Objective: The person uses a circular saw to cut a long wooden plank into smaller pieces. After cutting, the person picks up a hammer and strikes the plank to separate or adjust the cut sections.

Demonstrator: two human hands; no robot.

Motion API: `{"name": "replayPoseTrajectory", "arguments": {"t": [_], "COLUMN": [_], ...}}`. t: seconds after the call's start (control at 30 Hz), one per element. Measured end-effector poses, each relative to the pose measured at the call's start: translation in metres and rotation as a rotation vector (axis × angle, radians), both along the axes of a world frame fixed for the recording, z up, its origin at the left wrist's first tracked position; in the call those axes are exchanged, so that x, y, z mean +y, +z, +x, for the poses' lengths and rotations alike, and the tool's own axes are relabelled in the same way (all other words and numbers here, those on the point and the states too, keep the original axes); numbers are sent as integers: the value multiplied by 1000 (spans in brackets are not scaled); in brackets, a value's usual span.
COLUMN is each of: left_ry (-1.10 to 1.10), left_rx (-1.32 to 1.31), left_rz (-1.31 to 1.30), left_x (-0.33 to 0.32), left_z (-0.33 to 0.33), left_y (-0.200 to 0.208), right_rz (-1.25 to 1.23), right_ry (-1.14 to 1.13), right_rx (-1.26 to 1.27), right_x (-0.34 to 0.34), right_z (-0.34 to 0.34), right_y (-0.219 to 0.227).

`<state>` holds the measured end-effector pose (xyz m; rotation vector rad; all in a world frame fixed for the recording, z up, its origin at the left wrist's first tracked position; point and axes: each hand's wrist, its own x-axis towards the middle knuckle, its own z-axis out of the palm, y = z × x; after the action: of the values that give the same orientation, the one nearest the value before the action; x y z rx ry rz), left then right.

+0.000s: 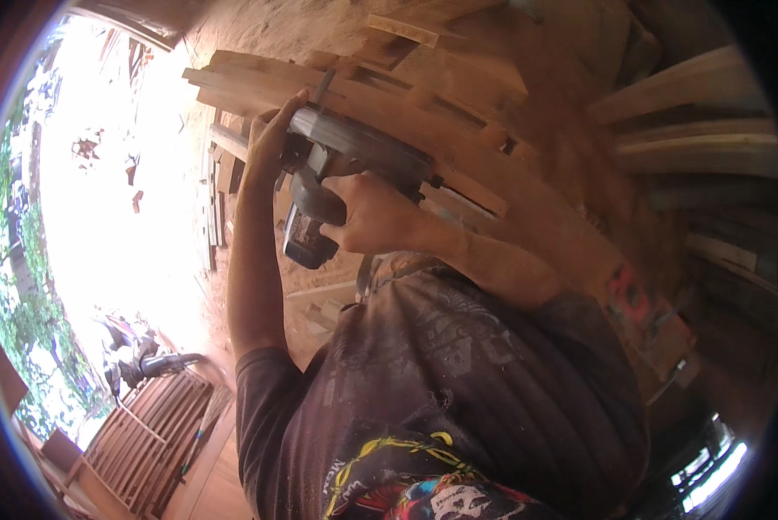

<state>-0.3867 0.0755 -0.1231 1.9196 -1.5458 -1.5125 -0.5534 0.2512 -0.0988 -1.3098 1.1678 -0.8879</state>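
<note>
A grey cordless power tool (pixel 363 143) with a long rounded body and a block-like battery pack (pixel 309 238) is in front of me, above some wooden boards. My right hand (pixel 372 208) is closed round its handle. At the tool's left end, my left hand (pixel 272 134) grips the body, its fingers partly hidden behind it. A short dark tip (pixel 437 183) sticks out at the right end; its exact kind is unclear. Beneath lies a long wooden board (pixel 372 104) with rectangular slots cut in it.
More timber (pixel 696 143) is stacked at the right. Wood offcuts (pixel 324 314) lie on the dusty ground below the tool. A slatted wooden frame (pixel 142 442) and a parked motorbike (pixel 142 360) are at the lower left. Bright daylight fills the left side.
</note>
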Motion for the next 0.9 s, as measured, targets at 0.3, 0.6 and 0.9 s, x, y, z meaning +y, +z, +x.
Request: {"name": "replayPoseTrajectory", "arguments": {"t": [0.3,0.6,0.9], "left_ry": [55,43,35], "left_rx": [8,76,76], "left_rz": [27,0,-36], "left_x": [-11,-49,-52], "left_z": [3,36,48], "left_y": [9,-5,-6], "right_rz": [-10,-9,5], "right_ry": [8,16,37], "right_rx": [-22,-44,-4], "right_x": [-18,-51,-57], "right_z": [12,35,45], "right_y": [-1,0,-3]}}
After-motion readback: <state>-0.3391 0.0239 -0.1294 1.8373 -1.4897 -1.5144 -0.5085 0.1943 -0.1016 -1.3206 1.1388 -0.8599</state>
